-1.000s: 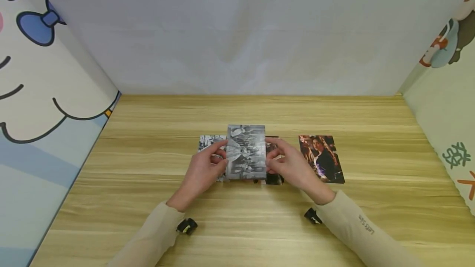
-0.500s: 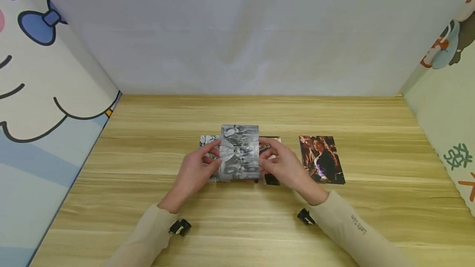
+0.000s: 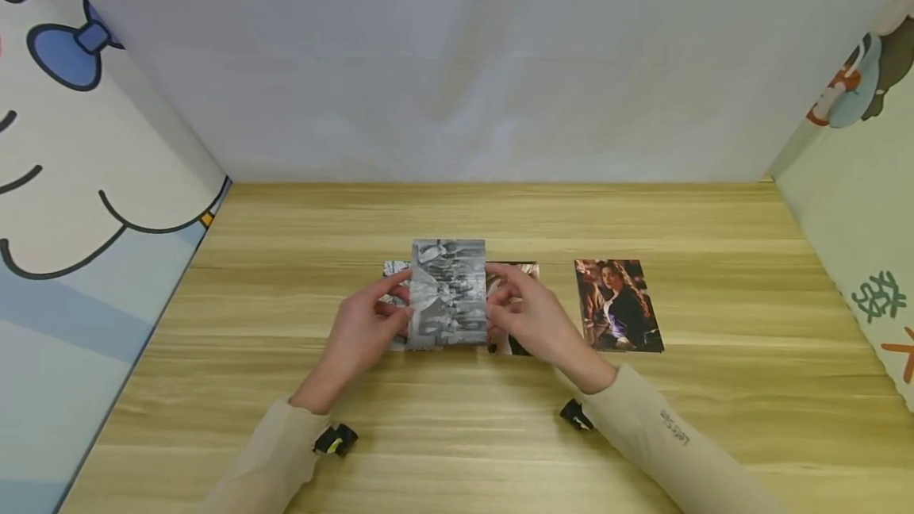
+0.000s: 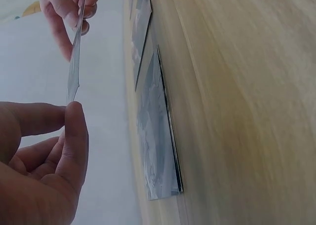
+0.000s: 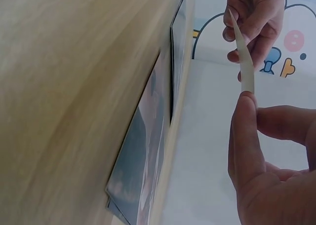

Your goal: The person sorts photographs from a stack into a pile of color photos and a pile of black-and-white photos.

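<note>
Compared with a second earlier, the black-and-white photo (image 3: 448,292) had shifted leftward above the table, so that more of the dark photo (image 3: 516,308) lying behind the right hand showed, while less of the grey photo (image 3: 395,292) on the left stayed visible. The left hand (image 3: 364,331) pinched the photo's left edge between thumb and fingertips, and the right hand (image 3: 531,320) pinched its right edge the same way; the wrist views showed the print held clear of the surface, edge-on. The colour portrait photo (image 3: 617,305) lay flat, well apart to the right. All rested on a light wooden table (image 3: 457,435), walled by a white backdrop (image 3: 457,62) and cartoon-printed side panels (image 3: 78,181).
</note>
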